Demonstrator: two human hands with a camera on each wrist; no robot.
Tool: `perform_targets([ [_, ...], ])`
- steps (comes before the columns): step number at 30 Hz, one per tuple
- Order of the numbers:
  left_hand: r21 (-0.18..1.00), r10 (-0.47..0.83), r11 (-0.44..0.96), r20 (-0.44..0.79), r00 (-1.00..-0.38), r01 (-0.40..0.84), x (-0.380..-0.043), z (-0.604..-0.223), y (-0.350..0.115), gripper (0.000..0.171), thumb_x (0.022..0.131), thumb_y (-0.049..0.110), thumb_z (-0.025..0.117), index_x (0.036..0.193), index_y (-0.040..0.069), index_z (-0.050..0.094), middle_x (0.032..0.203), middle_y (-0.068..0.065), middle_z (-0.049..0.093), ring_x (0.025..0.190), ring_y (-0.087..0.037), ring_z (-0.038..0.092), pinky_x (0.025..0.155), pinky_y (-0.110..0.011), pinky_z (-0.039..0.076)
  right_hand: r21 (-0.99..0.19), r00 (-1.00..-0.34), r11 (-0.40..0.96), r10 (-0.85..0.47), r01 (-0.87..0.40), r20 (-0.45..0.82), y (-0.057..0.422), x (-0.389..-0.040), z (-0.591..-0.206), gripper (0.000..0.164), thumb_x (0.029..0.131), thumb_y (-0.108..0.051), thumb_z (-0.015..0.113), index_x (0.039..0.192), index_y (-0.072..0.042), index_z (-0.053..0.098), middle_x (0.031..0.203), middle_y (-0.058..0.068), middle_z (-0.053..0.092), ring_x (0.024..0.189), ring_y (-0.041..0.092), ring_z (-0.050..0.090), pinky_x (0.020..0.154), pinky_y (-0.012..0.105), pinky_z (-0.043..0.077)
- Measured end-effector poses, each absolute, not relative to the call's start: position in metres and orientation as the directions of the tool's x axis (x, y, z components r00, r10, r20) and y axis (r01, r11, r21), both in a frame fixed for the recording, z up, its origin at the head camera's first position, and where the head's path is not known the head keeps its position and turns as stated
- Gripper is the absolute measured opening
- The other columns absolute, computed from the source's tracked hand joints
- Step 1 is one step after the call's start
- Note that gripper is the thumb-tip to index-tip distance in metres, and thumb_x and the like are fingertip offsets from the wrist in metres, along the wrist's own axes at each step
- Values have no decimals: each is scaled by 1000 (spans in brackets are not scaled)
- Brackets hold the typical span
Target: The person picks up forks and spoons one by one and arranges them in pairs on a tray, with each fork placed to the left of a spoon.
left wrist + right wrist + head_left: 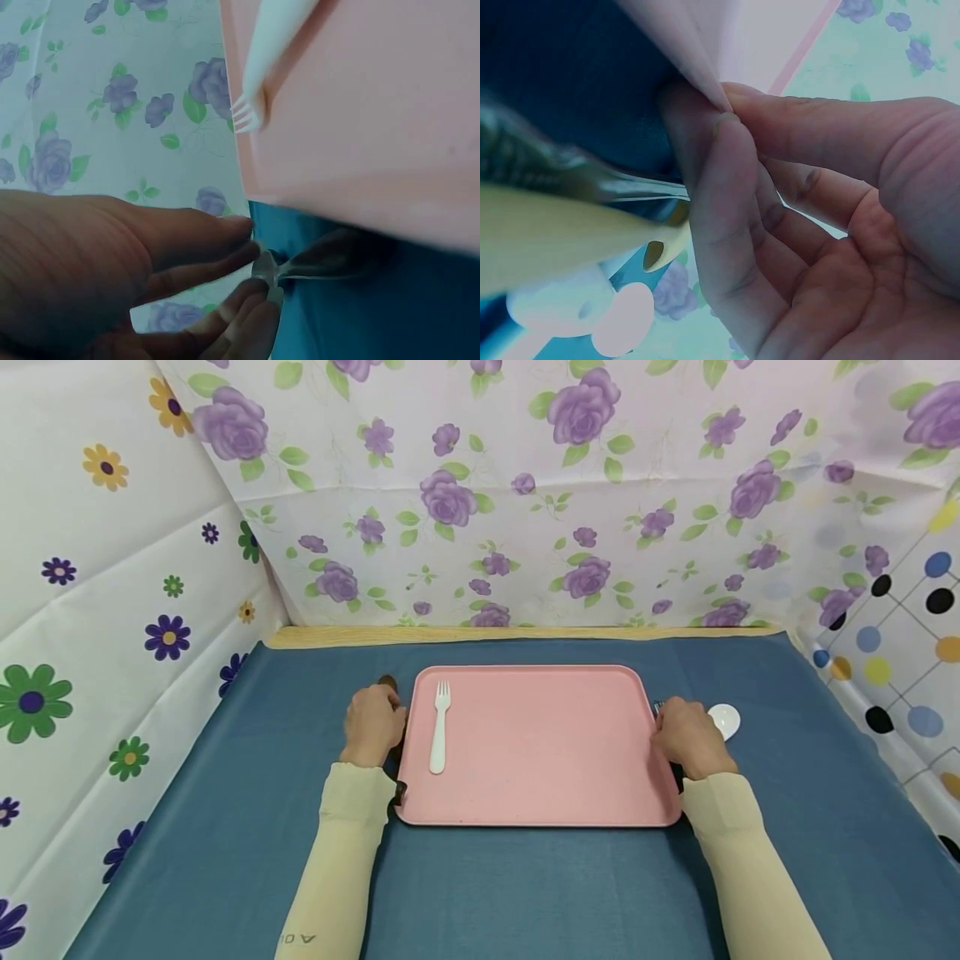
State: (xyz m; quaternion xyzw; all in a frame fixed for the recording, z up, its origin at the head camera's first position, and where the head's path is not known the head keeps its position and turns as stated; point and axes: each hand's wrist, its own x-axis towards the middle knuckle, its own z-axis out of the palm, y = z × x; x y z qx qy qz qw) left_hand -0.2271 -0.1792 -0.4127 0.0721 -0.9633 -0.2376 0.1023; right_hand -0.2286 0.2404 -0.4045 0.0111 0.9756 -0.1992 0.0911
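A pink tray (532, 743) lies between the two hands, a white fork (438, 727) along its left side. My right hand (690, 737) pinches the tray's right rim between thumb and fingers, plainest in the right wrist view. At the tray's left edge is my left hand (372, 724). In the left wrist view its thumb and fingers stretch forward, a gap between them, and the lower fingertips touch or nearly touch a shiny metal utensil (322, 262). A brown rounded end (387, 681) shows just beyond that hand; its rest is hidden.
Right of the right hand lies a white spoon (724, 721), partly hidden. Beside that hand are a metal utensil (649, 187) and a yellowish handle-like piece (562, 232). A blue cloth (525, 893) covers the table; flowered sheets (450, 552) hang at the back and sides.
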Motion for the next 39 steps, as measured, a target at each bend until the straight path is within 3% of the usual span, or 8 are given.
perform_targets([
  [5, 487, -229, 862, 122, -966, -142, -226, -413, -182, 14, 84, 8, 67, 73, 0, 65, 73, -17, 59, 64, -31, 56, 55, -44, 47, -383, -982, 922, -13, 61, -189, 240, -229, -404, 15, 81, 2, 56, 68, -2, 62, 70, 15, 59, 61, 26, 53, 49, 34, 43],
  [12, 490, -278, 841, 25, -960, -231, -225, -413, -183, 8, 82, 10, 71, 82, 3, 68, 86, -18, 65, 75, -33, 61, 66, -48, 52, -384, -982, 921, -17, 58, -190, 240, -229, -404, 15, 81, 3, 56, 68, -2, 62, 69, 15, 58, 61, 26, 52, 49, 34, 42],
  [14, 487, -292, 839, 26, -956, -243, -225, -413, -183, 8, 81, 8, 70, 76, 4, 66, 79, -15, 62, 72, -32, 60, 61, -45, 51, -386, -982, 921, -21, 55, -189, 240, -229, -404, 16, 80, 3, 55, 66, -3, 61, 67, 14, 58, 60, 26, 52, 48, 34, 42],
  [19, 497, -318, 824, 7, -948, -272, -225, -412, -183, 31, 81, 5, 67, 56, 8, 51, 53, -6, 44, 54, -28, 53, 46, -37, 42, -387, -982, 920, -20, 56, -189, 240, -228, -404, 18, 80, 3, 55, 64, -4, 59, 65, 13, 56, 58, 25, 51, 47, 33, 41],
  [21, 499, -328, 817, -12, -945, -290, -225, -412, -183, 30, 82, 6, 67, 57, 6, 51, 53, -8, 45, 54, -30, 54, 45, -38, 44, -388, -981, 920, -17, 61, -195, 240, -228, -404, 18, 81, 3, 55, 64, -4, 59, 64, 13, 55, 58, 25, 51, 47, 33, 41],
  [24, 484, -354, 812, -35, -935, -326, -225, -411, -182, 17, 82, 9, 68, 70, -1, 60, 66, -16, 57, 62, -34, 59, 53, -43, 50, -386, -980, 920, -16, 63, -198, 240, -228, -403, 18, 81, 3, 55, 64, -4, 59, 65, 13, 55, 58, 25, 51, 47, 33, 41],
  [28, 458, -381, 810, -63, -922, -366, -225, -410, -182, 15, 82, 8, 66, 83, -6, 65, 79, -23, 62, 70, -36, 61, 58, -46, 51, -381, -980, 922, -15, 63, -199, 241, -228, -403, 19, 80, 3, 55, 63, -4, 58, 63, 13, 54, 58, 25, 51, 47, 33, 41],
  [39, 450, -364, 825, -42, -930, -343, -224, -411, -180, 10, 80, 2, 62, 72, -3, 63, 67, -18, 58, 57, -31, 56, 45, -38, 43, -378, -979, 923, -13, 66, -204, 241, -229, -404, 20, 81, 3, 55, 62, -5, 58, 63, 12, 54, 57, 25, 51, 47, 33, 41],
])
